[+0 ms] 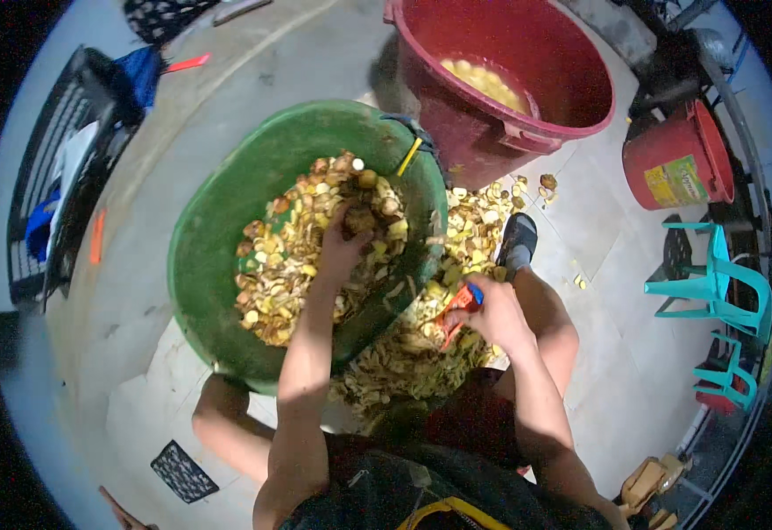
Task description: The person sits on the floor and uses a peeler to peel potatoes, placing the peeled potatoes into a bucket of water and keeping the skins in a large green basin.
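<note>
My left hand (pixel 343 245) reaches into a big green tub (pixel 218 221) and closes on a brown potato (pixel 359 218) at the top of a heap of potatoes and peelings (pixel 284 265). My right hand (pixel 490 311) hovers over a pile of peelings (pixel 421 340) on the floor and grips an orange peeler with a blue part (pixel 461 305). A large dark red tub (pixel 509 71) stands beyond, holding pale peeled potatoes (pixel 485 81) in water.
A small red bucket (pixel 679 163) stands at the right, with turquoise plastic chairs (pixel 721 287) near it. A black crate (pixel 64 168) with cloths lies at the left. My foot in a dark sandal (pixel 516 240) rests beside the peelings. The floor is grey concrete and tile.
</note>
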Tool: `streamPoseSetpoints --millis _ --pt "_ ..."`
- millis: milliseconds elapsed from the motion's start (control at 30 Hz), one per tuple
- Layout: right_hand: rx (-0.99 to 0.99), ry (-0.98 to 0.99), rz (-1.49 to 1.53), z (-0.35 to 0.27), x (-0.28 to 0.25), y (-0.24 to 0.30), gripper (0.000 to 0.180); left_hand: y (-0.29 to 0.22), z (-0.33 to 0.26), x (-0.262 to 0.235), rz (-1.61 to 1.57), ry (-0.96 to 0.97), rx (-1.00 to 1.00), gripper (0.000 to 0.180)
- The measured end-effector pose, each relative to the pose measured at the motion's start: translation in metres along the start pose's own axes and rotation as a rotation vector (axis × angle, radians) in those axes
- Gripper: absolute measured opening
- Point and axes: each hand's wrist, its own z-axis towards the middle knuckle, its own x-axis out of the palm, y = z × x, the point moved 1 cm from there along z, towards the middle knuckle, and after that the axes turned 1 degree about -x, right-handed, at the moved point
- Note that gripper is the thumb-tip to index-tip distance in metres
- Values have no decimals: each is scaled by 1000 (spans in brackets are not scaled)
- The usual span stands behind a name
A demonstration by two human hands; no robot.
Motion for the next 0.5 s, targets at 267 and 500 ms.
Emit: streamPoseSetpoints --millis 267,500 --pt "-160 -90 856 -18 35 1 54 -93 -154 22 -399 234 39 49" --pt "-301 -114 770 -57 70 9 54 -69 -235 43 -417 248 4 46"
